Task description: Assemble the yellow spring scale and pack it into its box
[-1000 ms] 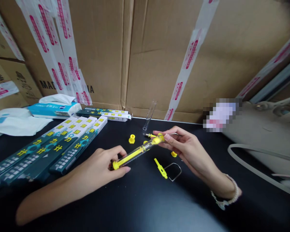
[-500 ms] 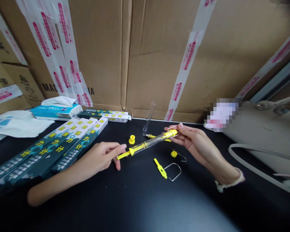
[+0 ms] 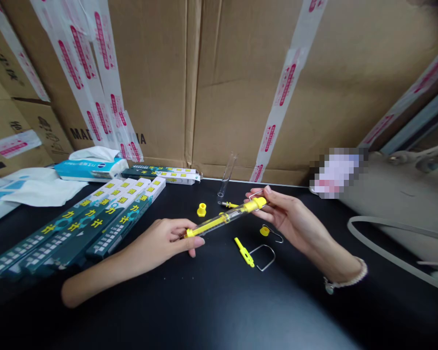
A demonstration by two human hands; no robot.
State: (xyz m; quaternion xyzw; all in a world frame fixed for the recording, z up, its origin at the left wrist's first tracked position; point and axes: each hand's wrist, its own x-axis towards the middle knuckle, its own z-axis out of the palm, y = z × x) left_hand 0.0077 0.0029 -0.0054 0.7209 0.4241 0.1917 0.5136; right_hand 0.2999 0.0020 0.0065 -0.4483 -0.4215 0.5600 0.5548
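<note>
A clear tubular spring scale (image 3: 224, 217) with yellow fittings is held slanted above the table between both hands. My left hand (image 3: 173, 237) is closed round its lower end, thumb along the yellow end cap. Fingers of my right hand (image 3: 277, 206) grip the upper yellow cap, where a bent wire handle sticks out. Below lie a yellow slotted rod piece (image 3: 244, 253), a bent wire loop (image 3: 264, 257), and a yellow cap with a wire hook (image 3: 264, 231). Behind the scale are a yellow flanged cap (image 3: 201, 210), an empty clear tube (image 3: 227, 176) and a partly hidden spring-and-rod piece (image 3: 229, 204).
Several green-and-white spring scale boxes (image 3: 105, 209) lie at the left, with more boxes (image 3: 162, 174) behind. A tissue pack (image 3: 89, 167) sits beyond them. Large cardboard boxes (image 3: 237, 87) wall off the back. A pale bag (image 3: 397, 209) with a strap is at the right.
The yellow rod that stuck out of the tube's lower end is now inside the clear tube. My left hand has moved right, onto the end cap. My right hand keeps its grip.
</note>
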